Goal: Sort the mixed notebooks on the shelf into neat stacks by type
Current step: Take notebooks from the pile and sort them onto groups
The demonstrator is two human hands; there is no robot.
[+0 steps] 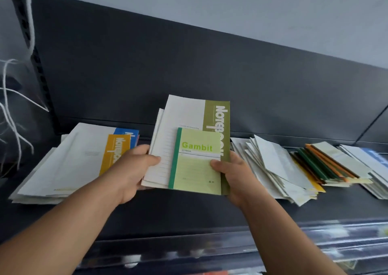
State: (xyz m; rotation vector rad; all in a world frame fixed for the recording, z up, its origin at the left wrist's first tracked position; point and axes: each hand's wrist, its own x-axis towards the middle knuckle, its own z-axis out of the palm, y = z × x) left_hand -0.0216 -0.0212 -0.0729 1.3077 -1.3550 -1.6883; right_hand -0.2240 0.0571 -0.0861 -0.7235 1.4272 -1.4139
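Observation:
I hold a small pile of notebooks above the dark shelf point(189, 207). On top lies a light green Gambit notebook point(197, 161) with a green spine. Under it is a larger white notebook with an olive band point(216, 115) and a lined white one point(159, 161). My left hand point(134, 169) grips the pile's left edge, thumb on the lined page. My right hand point(233, 174) grips the right edge, thumb on the Gambit cover. A stack of white notebooks with an orange band point(112, 155) and a blue band point(126, 133) lies at the left.
A loose spread of white notebooks point(273, 169) lies to the right, then a fanned pile with green and orange spines point(327, 167), then white and blue ones point(375, 161). A dark back panel point(147, 75) rises behind. White strings point(12, 115) hang at the left.

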